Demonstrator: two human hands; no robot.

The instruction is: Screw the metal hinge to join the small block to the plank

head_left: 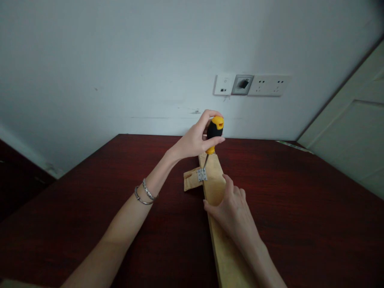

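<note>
My left hand [196, 140] is closed round the black and yellow handle of a screwdriver [214, 134], held nearly upright. Its tip rests on a small metal hinge [202, 175] that joins a long pale wooden plank [223, 240] to a small wooden piece [191, 180] on its left. My right hand [232, 210] lies on the plank just in front of the hinge, thumb over the plank's left edge and fingers curled on its top. Two silver bracelets [145, 193] circle my left wrist.
The plank lies on a dark red wooden table [300, 200] that runs to the white wall. A row of wall sockets [252, 85] sits above the table's far edge. A pale door [354, 136] stands at the right.
</note>
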